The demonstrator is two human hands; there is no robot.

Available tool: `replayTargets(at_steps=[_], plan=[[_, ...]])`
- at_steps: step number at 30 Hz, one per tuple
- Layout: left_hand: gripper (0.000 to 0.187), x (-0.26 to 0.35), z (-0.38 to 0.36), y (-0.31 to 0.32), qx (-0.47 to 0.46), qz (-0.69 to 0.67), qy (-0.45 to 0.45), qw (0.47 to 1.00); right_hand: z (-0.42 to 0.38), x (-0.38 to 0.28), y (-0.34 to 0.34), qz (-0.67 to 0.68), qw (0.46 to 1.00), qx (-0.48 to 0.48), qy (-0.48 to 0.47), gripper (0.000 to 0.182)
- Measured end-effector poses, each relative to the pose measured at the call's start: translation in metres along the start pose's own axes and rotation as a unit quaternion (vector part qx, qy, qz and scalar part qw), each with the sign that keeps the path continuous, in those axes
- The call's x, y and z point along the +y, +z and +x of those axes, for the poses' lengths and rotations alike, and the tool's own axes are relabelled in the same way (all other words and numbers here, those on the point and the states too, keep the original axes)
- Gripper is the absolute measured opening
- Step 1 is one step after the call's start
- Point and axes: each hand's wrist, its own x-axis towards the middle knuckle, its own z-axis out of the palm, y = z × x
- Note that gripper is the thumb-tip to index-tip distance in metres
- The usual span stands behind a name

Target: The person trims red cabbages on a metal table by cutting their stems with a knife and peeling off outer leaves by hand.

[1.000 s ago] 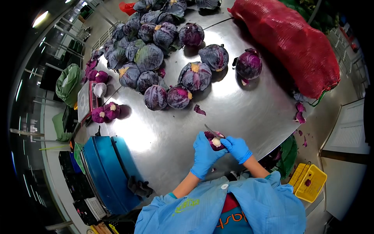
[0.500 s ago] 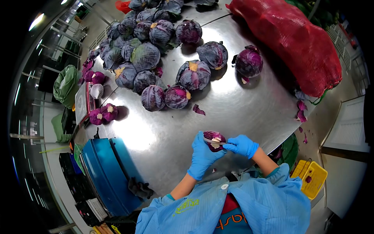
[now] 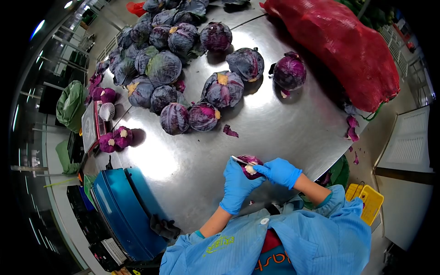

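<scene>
Both forearms are reaching forward from the blue sleeves [image 3: 284, 238] and meeting just above the near edge of the steel table [image 3: 279, 133], bare between sleeve and glove. The left hand [image 3: 237, 184], gloved in blue, is coming up from seven o'clock with its palm turned up and its fingers curling closed around the underside of a small red cabbage [image 3: 250, 164], gripping it so the pale cut stem is facing up. The right hand [image 3: 278, 171], also gloved, is coming in from four o'clock with the wrist bent inward; its fingers are wrapping tight around the handle of a knife [image 3: 242, 160], whose thin blade is lying across the top of the cabbage and pointing toward ten o'clock, past the left fingertips. The cabbage is sitting between the two hands, held over the table rather than resting on it, touching both gloves. At twelve o'clock from the hands a torn purple leaf [image 3: 230, 132] is lying alone on the steel, and beyond it a heap of cabbages [image 3: 174, 59] is spreading toward eleven o'clock. A full red net sack [image 3: 348, 50] is lying at one o'clock. A blue crate [image 3: 126, 211] is standing at eight o'clock beside the table, and a yellow basket [image 3: 366, 201] is sitting on the floor at four o'clock.
</scene>
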Motion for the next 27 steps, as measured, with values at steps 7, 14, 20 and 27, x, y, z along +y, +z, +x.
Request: replayTargets(at_steps=[7, 14, 20, 27], plan=[[0.078, -0.011, -0.007, 0.008, 0.054, 0.03, 0.02, 0.998, 0.009, 0.021, 0.033, -0.034, 0.986, 0.154, -0.056, 0.057], [0.094, -0.009, -0.005, 0.001, -0.032, 0.016, -0.014, 0.999, 0.001, 0.019, 0.04, 0.144, 0.981, 0.13, 0.008, 0.047], [0.113, -0.012, -0.014, 0.011, -0.021, 0.068, 0.004, 0.997, 0.01, 0.013, 0.02, 0.228, 0.934, 0.239, -0.134, 0.05], [0.119, -0.005, -0.006, 0.013, -0.053, 0.096, -0.013, 0.994, 0.025, 0.007, -0.011, -0.035, 0.993, 0.078, -0.081, 0.034]])
